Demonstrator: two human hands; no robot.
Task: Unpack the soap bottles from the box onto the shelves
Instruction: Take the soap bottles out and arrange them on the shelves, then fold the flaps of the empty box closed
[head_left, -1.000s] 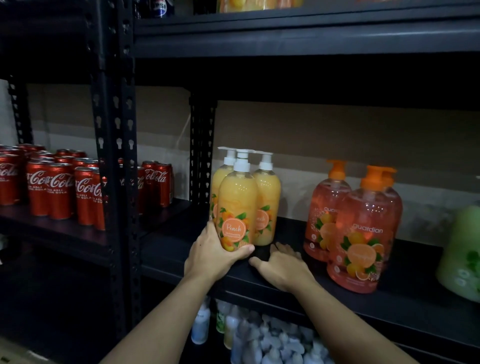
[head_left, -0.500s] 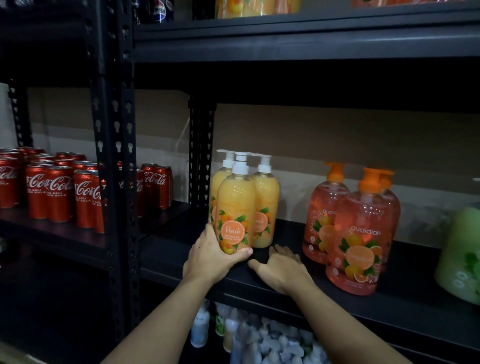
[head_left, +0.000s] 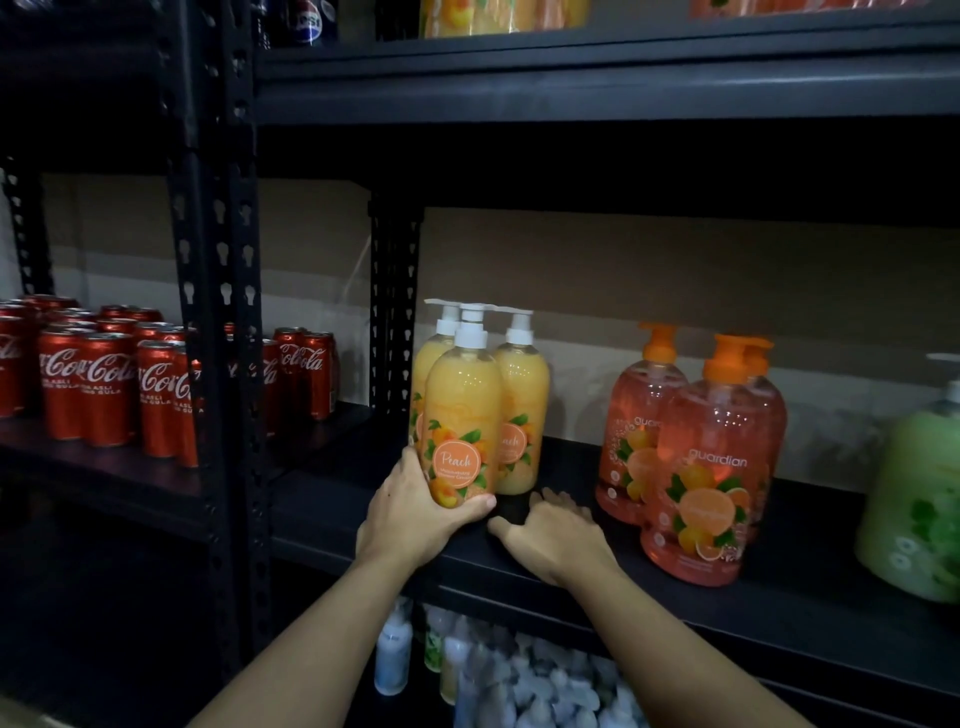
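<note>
Peach bottle (head_left: 462, 415) on dim black shelf (head_left: 810, 603); left hand (head_left: 410, 519) grips it; right hand (head_left: 556, 540) flat

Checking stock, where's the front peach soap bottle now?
In the head view, the front peach bottle stands at the shelf's left end, gripped low by the left hand, ahead of other peach bottles.

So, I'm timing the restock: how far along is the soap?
Done: two peach bottles stand at the back of the shelf. In hand: the left hand grips the front bottle at its base; the right hand rests open on the shelf. Left: unclear, the box is out of view.
</note>
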